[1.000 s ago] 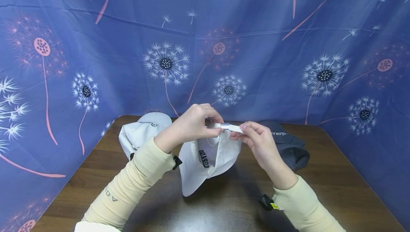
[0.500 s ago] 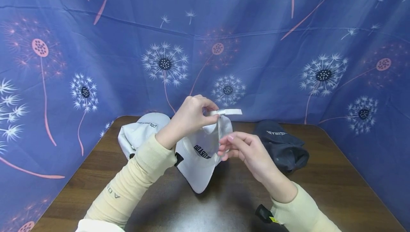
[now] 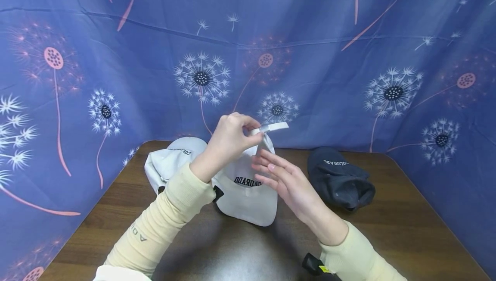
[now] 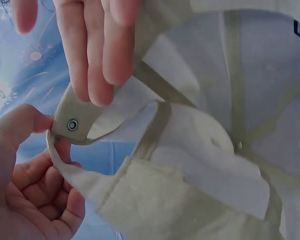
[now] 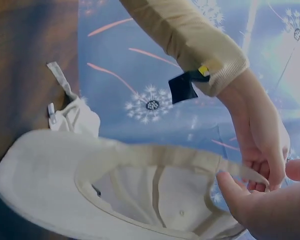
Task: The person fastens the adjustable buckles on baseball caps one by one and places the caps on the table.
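Your left hand (image 3: 230, 138) pinches the adjuster strap (image 3: 278, 126) of a white baseball cap (image 3: 248, 205) between thumb and fingertips; the strap's free end projects to the right beyond the grip. The cap hangs at mid-scene, brim toward the near side, black COLORADO lettering upside down to you. Whether the brim touches the wooden surface (image 3: 395, 216) cannot be told. Your right hand (image 3: 294, 186) is to the right of the cap, fingers extended and pinching nothing; contact with the cap cannot be confirmed.

The left wrist view shows a metal eyelet (image 4: 72, 125) on the cap's back edge, just beside your pinch, and the cap's interior seams.

A second white cap (image 3: 164, 164) lies at far left on the surface, partly behind your left arm. A dark cap (image 3: 341, 179) with pale lettering lies at far right, well apart from the first. Blue dandelion-print cloth (image 3: 317, 70) stands behind the surface. Both your sleeves (image 3: 350, 248) are cream.
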The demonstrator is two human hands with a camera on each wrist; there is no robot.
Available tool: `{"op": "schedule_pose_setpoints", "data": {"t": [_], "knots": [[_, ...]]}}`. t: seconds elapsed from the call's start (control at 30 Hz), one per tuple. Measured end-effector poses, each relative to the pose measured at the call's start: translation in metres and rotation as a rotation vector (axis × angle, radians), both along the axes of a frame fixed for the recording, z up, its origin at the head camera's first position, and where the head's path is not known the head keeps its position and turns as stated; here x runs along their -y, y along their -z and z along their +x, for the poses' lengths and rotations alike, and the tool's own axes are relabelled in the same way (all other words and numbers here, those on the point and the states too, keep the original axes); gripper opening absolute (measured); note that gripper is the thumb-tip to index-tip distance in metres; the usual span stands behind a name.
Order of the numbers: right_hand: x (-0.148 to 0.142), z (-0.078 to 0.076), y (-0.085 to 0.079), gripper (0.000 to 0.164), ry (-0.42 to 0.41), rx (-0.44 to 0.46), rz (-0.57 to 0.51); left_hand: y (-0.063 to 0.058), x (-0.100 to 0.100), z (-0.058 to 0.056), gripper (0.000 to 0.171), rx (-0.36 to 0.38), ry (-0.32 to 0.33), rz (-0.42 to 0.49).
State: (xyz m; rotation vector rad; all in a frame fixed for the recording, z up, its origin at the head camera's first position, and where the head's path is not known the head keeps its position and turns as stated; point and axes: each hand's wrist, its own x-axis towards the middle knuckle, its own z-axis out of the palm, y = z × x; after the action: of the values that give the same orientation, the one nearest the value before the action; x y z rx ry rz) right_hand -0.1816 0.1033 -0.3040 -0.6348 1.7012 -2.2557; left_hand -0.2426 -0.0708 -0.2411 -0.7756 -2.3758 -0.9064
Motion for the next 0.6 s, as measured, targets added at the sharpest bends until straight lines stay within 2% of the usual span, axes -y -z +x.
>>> {"op": "schedule_pose_setpoints", "data": {"t": [0.3, 0.47, 0.6], "knots": [[-0.006, -0.01, -0.004, 0.045, 0.089, 0.013, -0.033, 0.002, -0.005, 0.005, 0.018, -0.007, -0.04, 0.026], [-0.007, -0.015, -0.009, 0.044, 0.128, 0.007, -0.086, 0.005, -0.011, 0.007, 0.018, -0.015, -0.067, 0.056], [-0.007, -0.018, -0.012, 0.03, 0.151, 0.046, -0.15, 0.007, -0.016, 0.009, 0.017, -0.038, -0.075, 0.08]]}}
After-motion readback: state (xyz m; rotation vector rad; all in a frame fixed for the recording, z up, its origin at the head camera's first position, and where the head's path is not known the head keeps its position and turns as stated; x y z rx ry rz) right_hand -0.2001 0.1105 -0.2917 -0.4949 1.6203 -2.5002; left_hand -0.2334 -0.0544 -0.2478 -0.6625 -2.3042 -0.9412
